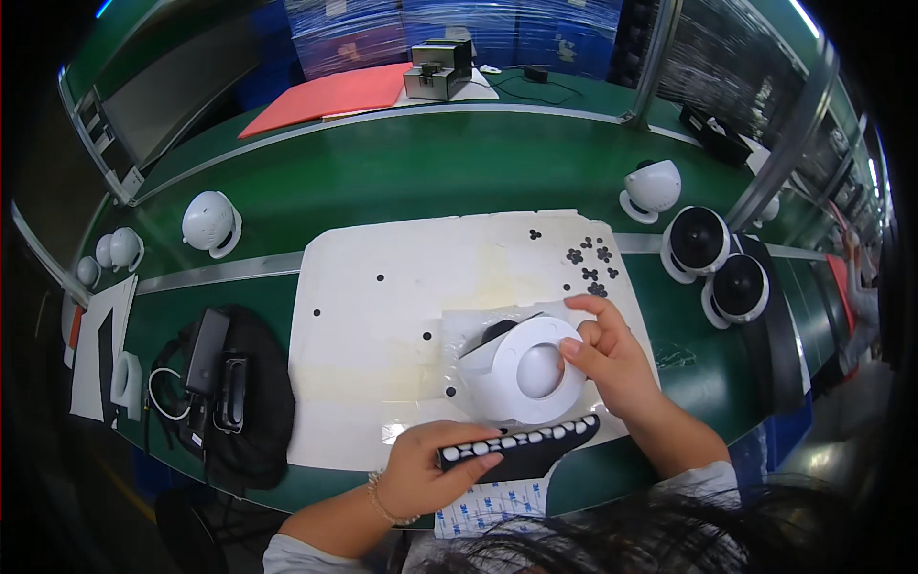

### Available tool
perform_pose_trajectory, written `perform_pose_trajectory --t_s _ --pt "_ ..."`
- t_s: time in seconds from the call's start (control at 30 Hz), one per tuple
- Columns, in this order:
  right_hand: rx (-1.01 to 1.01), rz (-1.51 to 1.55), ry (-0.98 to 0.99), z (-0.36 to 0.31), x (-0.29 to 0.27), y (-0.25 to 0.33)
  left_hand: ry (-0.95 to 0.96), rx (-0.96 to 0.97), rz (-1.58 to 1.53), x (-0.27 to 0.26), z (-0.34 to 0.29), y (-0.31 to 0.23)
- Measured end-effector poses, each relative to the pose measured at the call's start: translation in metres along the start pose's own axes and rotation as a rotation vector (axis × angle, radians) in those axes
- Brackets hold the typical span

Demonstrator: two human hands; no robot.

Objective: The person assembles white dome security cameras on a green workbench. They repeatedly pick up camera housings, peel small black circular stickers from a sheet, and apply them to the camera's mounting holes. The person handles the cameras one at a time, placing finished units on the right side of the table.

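My left hand (428, 467) pinches the end of a black strip (524, 462) that carries a row of round white pads along its upper edge. Just above that strip lies a white dome-shaped camera (504, 385), tilted with its ring-shaped base facing up. The thumb of my right hand (620, 371) rests on the right side of the ring, with some fingers curled behind it; their tips are hidden. Clear plastic film (456, 333) lies under the camera. A white backing sheet with blue print (492, 509) hangs below the black strip, at the table's near edge.
A pale board (359, 354) covers the middle of the green table, with several small black discs (575, 255) on it. White cameras (695, 241) stand right, others (210, 222) left. A black bag (258, 411) lies left. Behind are a metal box (438, 72) and red sheet (330, 99).
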State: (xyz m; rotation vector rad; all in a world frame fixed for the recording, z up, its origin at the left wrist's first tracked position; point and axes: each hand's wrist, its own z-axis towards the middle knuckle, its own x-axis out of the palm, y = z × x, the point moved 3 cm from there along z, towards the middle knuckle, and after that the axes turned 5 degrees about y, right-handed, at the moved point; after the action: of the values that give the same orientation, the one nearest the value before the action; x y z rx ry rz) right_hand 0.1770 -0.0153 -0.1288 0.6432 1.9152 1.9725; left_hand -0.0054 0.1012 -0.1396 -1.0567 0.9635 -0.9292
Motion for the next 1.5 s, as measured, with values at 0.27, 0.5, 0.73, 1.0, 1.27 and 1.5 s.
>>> perform_pose_trajectory --t_s 0.27,0.5,0.73,1.0,1.27,1.5 --pt "-0.702 -0.823 0.02 -0.024 0.008 0.028 -0.15 -0.174 -0.141 -0.001 -0.005 0.007" --pt "-0.696 -0.796 0.246 -0.03 0.025 0.027 -0.161 0.016 -0.008 -0.005 -0.003 0.014" --pt "-0.811 -1.021 0.27 -0.03 0.018 0.033 -0.239 0.056 0.079 -0.009 -0.006 0.02" --pt "-0.728 -0.695 0.173 -0.027 0.007 0.043 -0.322 -0.021 0.022 -0.011 -0.007 0.018" --pt "-0.936 -1.038 0.325 -0.038 0.013 0.046 -0.332 -0.166 -0.125 -0.011 -0.01 0.02" --pt "-0.875 -0.699 0.306 -0.033 0.033 0.041 -0.241 -0.094 0.084 -0.007 -0.013 0.017"
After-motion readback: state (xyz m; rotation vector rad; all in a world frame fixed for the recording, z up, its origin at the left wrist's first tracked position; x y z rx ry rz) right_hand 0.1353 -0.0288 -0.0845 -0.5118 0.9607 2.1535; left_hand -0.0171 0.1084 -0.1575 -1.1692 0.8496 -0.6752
